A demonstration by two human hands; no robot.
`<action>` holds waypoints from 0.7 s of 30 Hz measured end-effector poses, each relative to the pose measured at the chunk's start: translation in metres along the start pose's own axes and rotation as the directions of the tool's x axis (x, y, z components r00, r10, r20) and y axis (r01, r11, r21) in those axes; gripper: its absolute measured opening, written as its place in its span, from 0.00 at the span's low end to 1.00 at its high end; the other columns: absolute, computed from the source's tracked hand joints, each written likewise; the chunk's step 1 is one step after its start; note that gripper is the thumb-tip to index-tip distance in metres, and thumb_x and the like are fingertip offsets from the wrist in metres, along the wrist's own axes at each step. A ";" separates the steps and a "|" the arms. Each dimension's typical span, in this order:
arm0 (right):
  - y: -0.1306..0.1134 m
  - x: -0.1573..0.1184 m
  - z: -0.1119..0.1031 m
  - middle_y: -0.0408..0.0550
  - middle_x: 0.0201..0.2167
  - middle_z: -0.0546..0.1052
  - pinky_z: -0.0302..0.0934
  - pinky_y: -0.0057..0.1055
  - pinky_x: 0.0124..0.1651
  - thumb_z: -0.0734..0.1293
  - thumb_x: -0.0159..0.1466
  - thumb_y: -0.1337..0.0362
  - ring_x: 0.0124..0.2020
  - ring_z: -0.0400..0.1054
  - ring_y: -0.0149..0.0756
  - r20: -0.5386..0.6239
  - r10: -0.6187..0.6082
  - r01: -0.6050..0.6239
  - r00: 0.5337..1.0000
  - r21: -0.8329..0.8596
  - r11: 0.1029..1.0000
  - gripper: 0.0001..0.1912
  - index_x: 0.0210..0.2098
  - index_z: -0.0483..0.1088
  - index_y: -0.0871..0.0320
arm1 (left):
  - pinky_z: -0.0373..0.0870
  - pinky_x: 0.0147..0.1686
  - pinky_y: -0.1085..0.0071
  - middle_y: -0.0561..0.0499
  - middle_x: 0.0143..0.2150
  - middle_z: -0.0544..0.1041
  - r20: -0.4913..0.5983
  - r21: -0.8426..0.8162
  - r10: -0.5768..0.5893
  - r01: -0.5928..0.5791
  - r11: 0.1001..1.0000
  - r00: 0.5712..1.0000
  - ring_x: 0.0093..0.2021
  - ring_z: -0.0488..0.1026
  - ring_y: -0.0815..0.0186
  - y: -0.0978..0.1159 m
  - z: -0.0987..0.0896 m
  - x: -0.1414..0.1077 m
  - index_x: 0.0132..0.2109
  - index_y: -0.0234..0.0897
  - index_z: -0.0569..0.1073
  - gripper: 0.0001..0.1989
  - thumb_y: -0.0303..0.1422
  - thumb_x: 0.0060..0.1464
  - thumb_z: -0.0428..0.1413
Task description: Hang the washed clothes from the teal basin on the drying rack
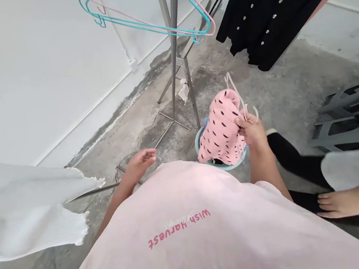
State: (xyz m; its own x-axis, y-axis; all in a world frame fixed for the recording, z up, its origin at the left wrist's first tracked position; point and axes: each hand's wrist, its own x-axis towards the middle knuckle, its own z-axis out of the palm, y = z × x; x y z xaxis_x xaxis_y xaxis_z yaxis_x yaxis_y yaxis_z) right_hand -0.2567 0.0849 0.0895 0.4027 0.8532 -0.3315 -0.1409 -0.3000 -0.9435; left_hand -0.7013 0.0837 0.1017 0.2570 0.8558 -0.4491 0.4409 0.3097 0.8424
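Note:
My right hand is closed on a pink garment dotted with small dark slits. Pale drawstrings dangle from its upper end, beside my fingers. The garment hangs over a light blue basin on the floor, hiding most of it. Something dark shows under the garment's lower edge. To the left, in front of my body, my left hand is held in the air with nothing in it, its fingers loosely bent and apart.
A metal drying rack stands ahead, with blue and pink hangers overhead. Black clothing hangs at upper right, white cloth at left. At right are another person's hand and grey plastic stools.

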 end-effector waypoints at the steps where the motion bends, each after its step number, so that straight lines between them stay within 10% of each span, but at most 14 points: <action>1: -0.021 -0.006 0.010 0.34 0.17 0.58 0.37 0.24 0.17 0.78 0.47 0.54 0.15 0.42 0.21 0.035 -0.041 0.038 0.999 0.081 0.996 0.21 0.32 0.66 0.54 | 0.70 0.56 0.53 0.41 0.52 0.79 0.033 0.006 0.023 -0.023 1.000 0.999 0.53 0.75 0.53 0.003 0.004 0.006 0.55 0.37 0.75 0.30 0.50 0.51 0.63; 5: -0.089 -0.031 0.059 0.33 0.17 0.52 0.34 0.23 0.16 0.79 0.47 0.50 0.15 0.37 0.19 0.158 -0.243 0.191 0.957 0.287 0.939 0.26 0.29 0.61 0.53 | 0.67 0.61 0.51 0.37 0.60 0.75 0.159 -0.181 0.085 -0.056 0.982 0.984 0.64 0.68 0.47 0.014 0.028 0.033 0.57 0.36 0.73 0.37 0.47 0.41 0.70; 9: -0.107 -0.047 0.105 0.34 0.19 0.51 0.36 0.24 0.17 0.79 0.48 0.49 0.15 0.38 0.20 0.192 -0.343 0.243 0.920 0.409 0.880 0.28 0.30 0.59 0.53 | 0.68 0.62 0.52 0.39 0.56 0.79 0.165 -0.610 0.158 -0.026 0.792 0.974 0.64 0.69 0.44 0.024 0.043 0.049 0.54 0.34 0.75 0.36 0.47 0.40 0.71; 21: -0.001 -0.011 0.162 0.31 0.14 0.55 0.37 0.20 0.13 0.82 0.39 0.49 0.12 0.42 0.19 0.376 -0.005 -0.081 0.927 0.212 0.974 0.30 0.29 0.62 0.54 | 0.67 0.63 0.42 0.35 0.52 0.80 -0.174 -0.876 -0.127 -0.094 0.474 0.977 0.62 0.72 0.43 0.066 -0.014 0.029 0.59 0.32 0.74 0.35 0.55 0.55 0.59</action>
State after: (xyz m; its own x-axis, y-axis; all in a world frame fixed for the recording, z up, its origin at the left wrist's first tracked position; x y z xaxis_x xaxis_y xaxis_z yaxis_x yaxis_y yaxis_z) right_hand -0.4073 0.1452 0.0942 0.0337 0.9525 -0.3026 -0.3616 -0.2706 -0.8922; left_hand -0.6767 0.1350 0.1482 0.0454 0.8684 -0.4938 -0.5685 0.4289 0.7020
